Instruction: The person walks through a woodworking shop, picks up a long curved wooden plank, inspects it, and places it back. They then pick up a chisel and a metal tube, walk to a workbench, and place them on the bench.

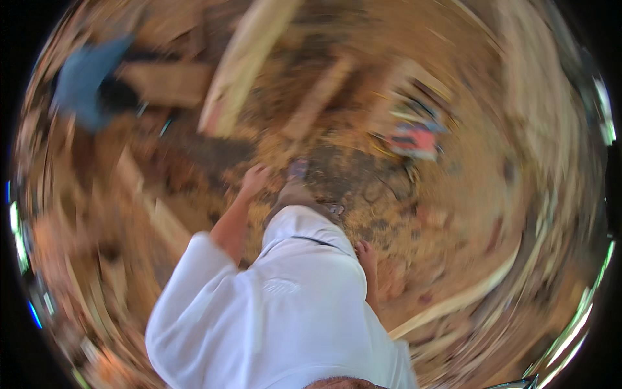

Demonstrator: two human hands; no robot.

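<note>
My left hand [255,179] hangs in front of me to the left, its fingers loosely apart with nothing seen in them. It is nearest to a thick pale timber [243,71] on the far side, apart from it. My right hand [366,249] hangs low beside my white shirt [304,298]; its fingers are loose and blurred, and no held thing shows. Below is one of my feet [298,170] on ground strewn with sawdust [337,142]. Motion smears much of the view.
A person in blue [87,84] is bent over at the far left beside a brown board [165,84]. Another plank [321,97] lies ahead. A red and blue item [414,139] sits right of it, near a dark cord [398,185]. Long boards [538,84] lie at right.
</note>
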